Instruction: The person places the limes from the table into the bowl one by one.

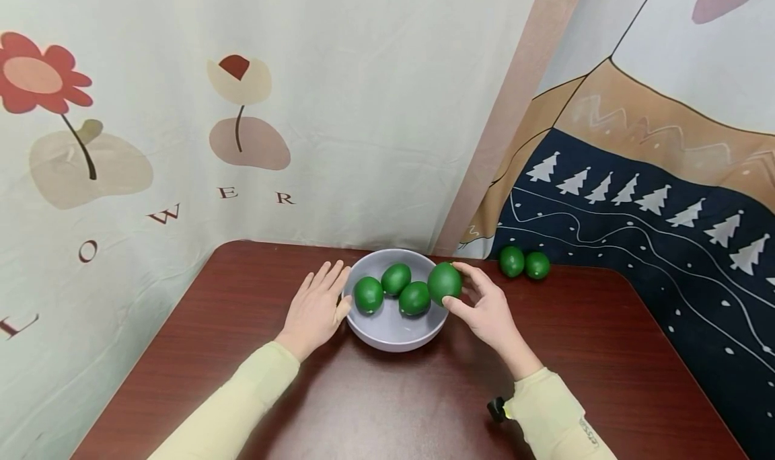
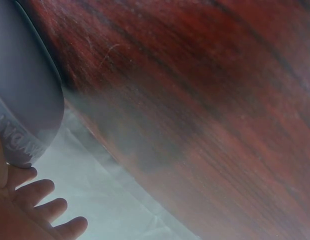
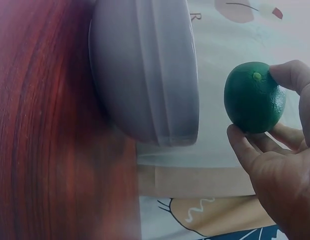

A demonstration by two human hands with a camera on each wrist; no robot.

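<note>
A pale grey-purple bowl [image 1: 390,335] stands near the back of the table with three green limes in it, one of them a lime [image 1: 368,294] at its left side. My right hand [image 1: 489,310] pinches another lime [image 1: 445,282] between thumb and fingers, above the bowl's right rim. In the right wrist view that lime [image 3: 252,97] is clear of the bowl [image 3: 145,75]. My left hand [image 1: 316,310] has straight fingers and lies against the bowl's left side, its thumb at the rim. The left wrist view shows those fingers spread beside the bowl [image 2: 30,75].
Two more limes, a left one [image 1: 512,261] and a right one [image 1: 537,265], sit at the table's back edge, right of the bowl. The dark red wooden table [image 1: 363,406] meets a printed curtain [image 1: 363,110] behind. A dark patterned cloth [image 1: 605,211] hangs at the right.
</note>
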